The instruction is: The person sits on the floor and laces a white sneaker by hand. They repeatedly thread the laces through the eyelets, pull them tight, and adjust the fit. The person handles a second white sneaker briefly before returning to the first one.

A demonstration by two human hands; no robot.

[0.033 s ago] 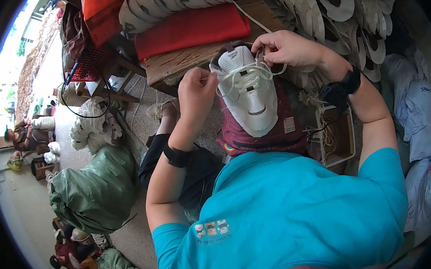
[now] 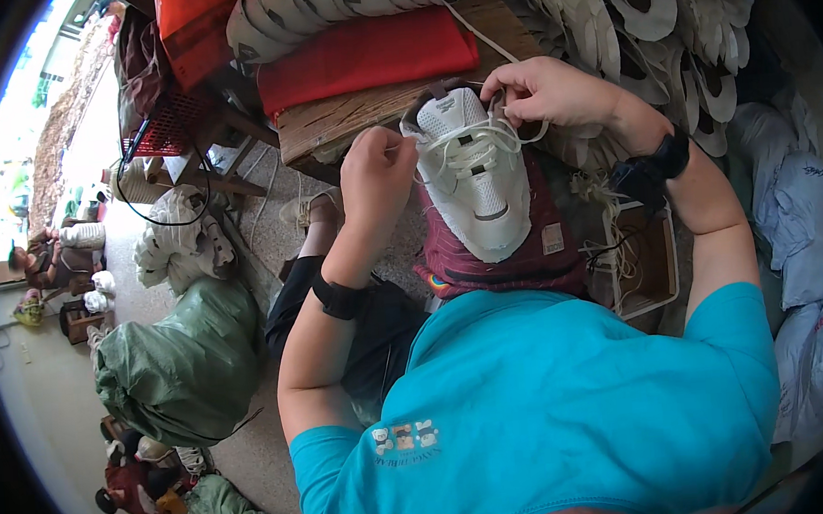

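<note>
A white shoe upper (image 2: 489, 210) lies over a maroon cloth (image 2: 551, 253) between me and the wooden table, its toe toward me. Pale shoelaces (image 2: 466, 152) are threaded loosely across its tongue (image 2: 450, 111). At the left of its collar, my left hand (image 2: 376, 179) is closed, with a thin strand of lace at its fingertips. On the opposite side, my right hand (image 2: 557, 93) is pinched at the collar's dark lining, where a loop of lace hangs below the fingers. What exactly the right fingertips hold is partly hidden.
A folded red cloth (image 2: 366, 60) and a row of nested shoe uppers (image 2: 321, 13) rest on the wooden table (image 2: 328, 121). More uppers (image 2: 651, 16) hang at the right. A white-rimmed box (image 2: 655, 303) holds laces. Green sacks (image 2: 183, 365) and two people are at the left.
</note>
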